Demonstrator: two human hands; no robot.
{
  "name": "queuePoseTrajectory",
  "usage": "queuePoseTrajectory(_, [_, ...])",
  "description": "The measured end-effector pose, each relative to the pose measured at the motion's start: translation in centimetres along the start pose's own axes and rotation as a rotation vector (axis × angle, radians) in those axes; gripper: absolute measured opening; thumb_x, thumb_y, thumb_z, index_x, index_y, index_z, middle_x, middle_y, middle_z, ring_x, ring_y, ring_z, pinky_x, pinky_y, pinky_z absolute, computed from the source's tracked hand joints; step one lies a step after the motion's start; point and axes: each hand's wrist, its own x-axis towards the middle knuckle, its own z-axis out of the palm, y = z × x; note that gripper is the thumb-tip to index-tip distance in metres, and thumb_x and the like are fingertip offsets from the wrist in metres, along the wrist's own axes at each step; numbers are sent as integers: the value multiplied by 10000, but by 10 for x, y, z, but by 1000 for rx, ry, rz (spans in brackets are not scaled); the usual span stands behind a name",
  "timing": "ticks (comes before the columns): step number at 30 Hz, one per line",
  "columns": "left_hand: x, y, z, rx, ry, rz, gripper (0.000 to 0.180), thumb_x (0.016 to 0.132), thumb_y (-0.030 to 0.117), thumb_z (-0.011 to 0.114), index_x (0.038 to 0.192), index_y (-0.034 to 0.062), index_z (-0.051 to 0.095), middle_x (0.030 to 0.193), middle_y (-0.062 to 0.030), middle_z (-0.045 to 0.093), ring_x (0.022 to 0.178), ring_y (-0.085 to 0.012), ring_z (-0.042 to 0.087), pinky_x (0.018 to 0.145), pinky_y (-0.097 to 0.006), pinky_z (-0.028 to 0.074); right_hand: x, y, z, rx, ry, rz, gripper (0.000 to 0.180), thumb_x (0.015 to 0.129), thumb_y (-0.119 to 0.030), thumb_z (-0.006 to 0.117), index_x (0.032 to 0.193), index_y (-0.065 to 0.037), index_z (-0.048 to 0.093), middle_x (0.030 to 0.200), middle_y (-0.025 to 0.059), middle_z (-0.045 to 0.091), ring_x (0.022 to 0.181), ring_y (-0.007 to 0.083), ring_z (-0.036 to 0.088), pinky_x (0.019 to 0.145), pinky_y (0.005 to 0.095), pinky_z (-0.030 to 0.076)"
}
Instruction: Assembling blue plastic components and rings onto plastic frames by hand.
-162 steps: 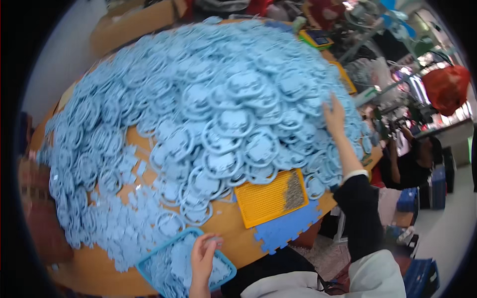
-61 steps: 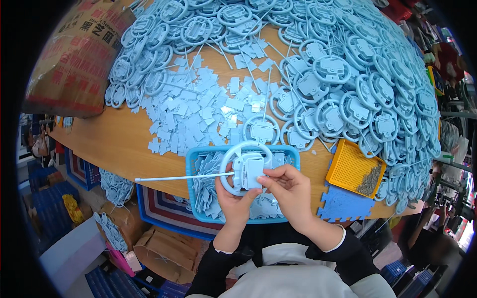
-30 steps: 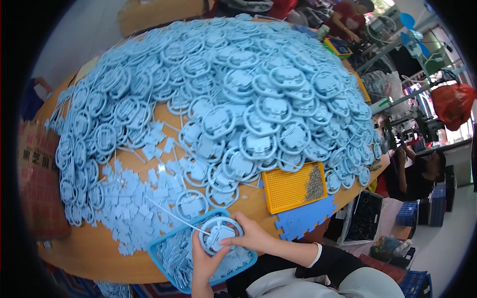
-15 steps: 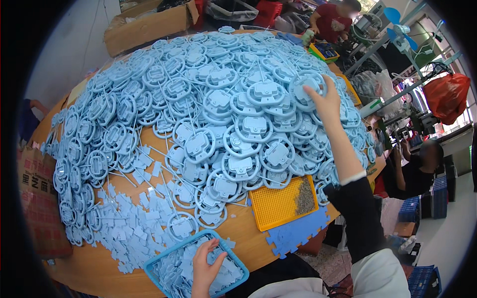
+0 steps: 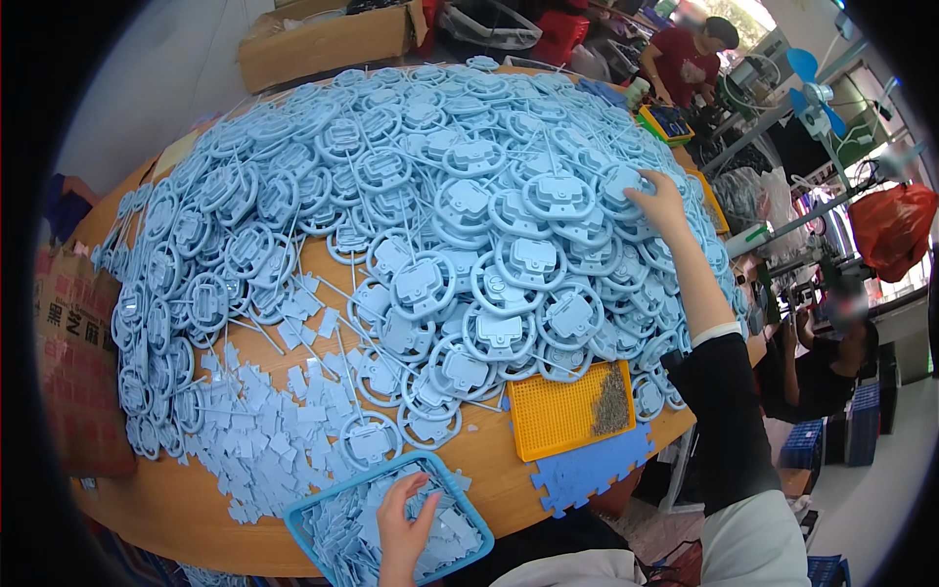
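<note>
A large heap of light-blue plastic steering-wheel-shaped parts [image 5: 533, 256] covers the table. At its right side, my right hand [image 5: 661, 205] reaches out, thumb and fingers closed at the edge of one steering-wheel part [image 5: 620, 184] lying high on the heap. My left hand [image 5: 405, 519] hovers over a blue basket [image 5: 471, 503], fingers curved and thumb apart, with nothing held. Small flat light-blue plastic pieces [image 5: 337, 533] fill that basket. More flat pieces [image 5: 259, 445] are spread loose on the wood to its left.
A yellow tray [image 5: 548, 416] with small screws [image 5: 611, 403] stands over a blue foam mat [image 5: 592, 472] by the front edge. Cartons stand at the left [image 5: 83, 362] and far side [image 5: 328, 47]. Co-workers sit beyond the table, one in a red shirt [image 5: 682, 68].
The view has shifted, so the heap appears farther right. My right hand stays at the steering-wheel part, which now shows lower and flatter among the others. My left hand keeps its pose over the basket.
</note>
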Motion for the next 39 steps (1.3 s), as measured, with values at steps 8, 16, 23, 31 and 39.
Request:
queuePoseTrajectory(8, [-16, -7, -15, -4, 93, 37, 275, 737, 25, 647, 997, -13, 566, 953, -131, 616, 890, -225, 605, 764, -292, 466, 0, -20, 2, -248, 254, -114, 668, 611, -371, 733, 1128, -10, 512, 1124, 201, 517, 1088, 333, 465, 920, 395, 360])
queuePoseTrajectory(16, [-45, -40, -42, -36, 313, -15, 187, 760, 13, 611, 945, 1, 592, 896, -107, 629, 814, -204, 615, 723, -280, 474, -212, -209, 56, 352, -376, -608, 231, 721, -86, 655, 942, -51, 597, 1104, 143, 553, 1077, 300, 498, 909, 388, 370])
queuePoseTrajectory(23, [-56, -44, -51, -34, 457, 1, 126, 761, -2, 599, 887, 2, 607, 846, -97, 635, 757, -198, 616, 679, -275, 472, -300, -286, 167, 456, -756, -735, 288, 692, -162, 674, 905, 11, 586, 956, 161, 555, 888, 319, 533, 767, 396, 435])
queuePoseTrajectory(31, [-88, -71, -81, 67, 606, 10, 79, 762, -19, 588, 838, -24, 609, 798, -107, 633, 706, -189, 609, 640, -261, 465, -250, -358, 257, 360, -389, -617, 418, 706, -210, 674, 1014, 33, 529, 1050, 204, 514, 980, 353, 499, 826, 422, 420])
queuePoseTrajectory(39, [-102, -93, -106, -105, 750, -88, 41, 771, -26, 567, 800, -35, 595, 764, -117, 636, 713, -195, 607, 639, -275, 467, -171, -430, 304, 179, -148, -718, 589, 686, -217, 707, 1179, -36, 440, 1195, 240, 419, 1064, 380, 441, 861, 436, 389])
